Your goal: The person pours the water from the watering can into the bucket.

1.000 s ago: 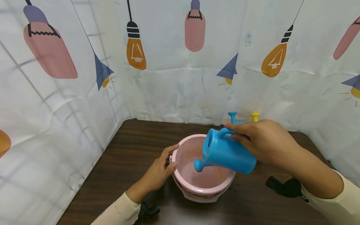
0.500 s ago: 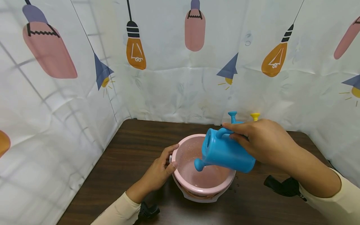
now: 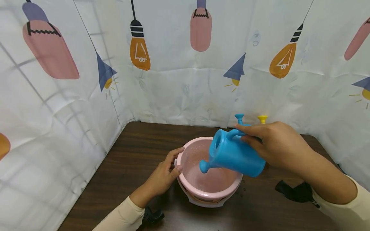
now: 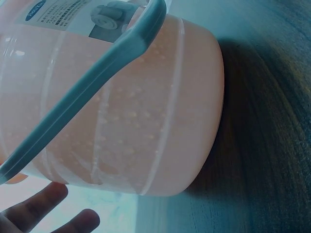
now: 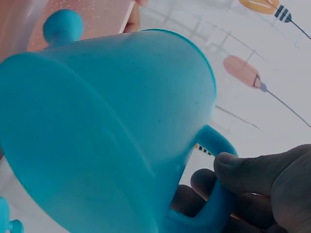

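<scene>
A pink bucket (image 3: 204,195) stands on the table with droplets on its inner wall. My left hand (image 3: 161,177) holds its left rim, thumb over the edge and fingers along the outer side. In the left wrist view the bucket's side (image 4: 136,121) shows, crossed by its carrying handle (image 4: 92,85); fingertips (image 4: 53,194) are beside it. My right hand (image 3: 278,141) grips the loop handle of a blue watering can (image 3: 235,155), which tilts with its spout over the bucket's opening. In the right wrist view the thumb and fingers curl round that handle (image 5: 221,194), and the can's base faces the camera.
Behind the right hand, a blue spout (image 3: 239,118) and a yellow spout (image 3: 262,119) rise near the table's back edge. Water drops (image 3: 242,190) dot the dark wooden table (image 3: 138,144) right of the bucket. A white printed cloth (image 3: 179,93) hangs behind and at the left.
The right hand and tilted watering can shift slightly left, then slightly right and up, staying over the bucket. The left hand and bucket keep their places.
</scene>
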### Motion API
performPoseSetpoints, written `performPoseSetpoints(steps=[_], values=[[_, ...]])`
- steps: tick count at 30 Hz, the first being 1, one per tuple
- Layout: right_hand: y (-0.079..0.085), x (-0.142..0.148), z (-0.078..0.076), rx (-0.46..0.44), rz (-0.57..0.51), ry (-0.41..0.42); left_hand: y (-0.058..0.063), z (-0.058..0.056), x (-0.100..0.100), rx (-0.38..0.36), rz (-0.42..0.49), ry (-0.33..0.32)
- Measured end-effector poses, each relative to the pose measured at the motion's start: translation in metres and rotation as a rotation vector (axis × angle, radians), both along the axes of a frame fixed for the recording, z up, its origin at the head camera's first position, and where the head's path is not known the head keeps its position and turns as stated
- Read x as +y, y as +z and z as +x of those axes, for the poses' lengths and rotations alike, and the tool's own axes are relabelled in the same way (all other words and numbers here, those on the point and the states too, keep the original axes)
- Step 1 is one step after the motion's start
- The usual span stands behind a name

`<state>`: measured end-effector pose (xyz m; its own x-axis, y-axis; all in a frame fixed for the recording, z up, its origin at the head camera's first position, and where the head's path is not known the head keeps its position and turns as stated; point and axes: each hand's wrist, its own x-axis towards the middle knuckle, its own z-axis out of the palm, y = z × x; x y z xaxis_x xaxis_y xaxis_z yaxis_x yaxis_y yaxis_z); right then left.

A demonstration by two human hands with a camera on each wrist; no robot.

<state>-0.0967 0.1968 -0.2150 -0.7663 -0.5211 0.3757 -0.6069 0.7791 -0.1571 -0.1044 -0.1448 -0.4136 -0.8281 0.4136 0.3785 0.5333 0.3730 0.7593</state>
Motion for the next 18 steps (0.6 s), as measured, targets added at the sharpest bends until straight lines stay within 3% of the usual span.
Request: performPoseSetpoints(steps=[11, 18], values=[[-0.016, 0.033, -0.003, 0.123, -0.100, 0.017, 0.001, 0.000, 0.000, 0.003, 0.001, 0.002], [-0.029, 0.051, 0.002, 0.140, -0.175, -0.055, 0.002, 0.000, 0.001, 0.000, 0.002, -0.002]])
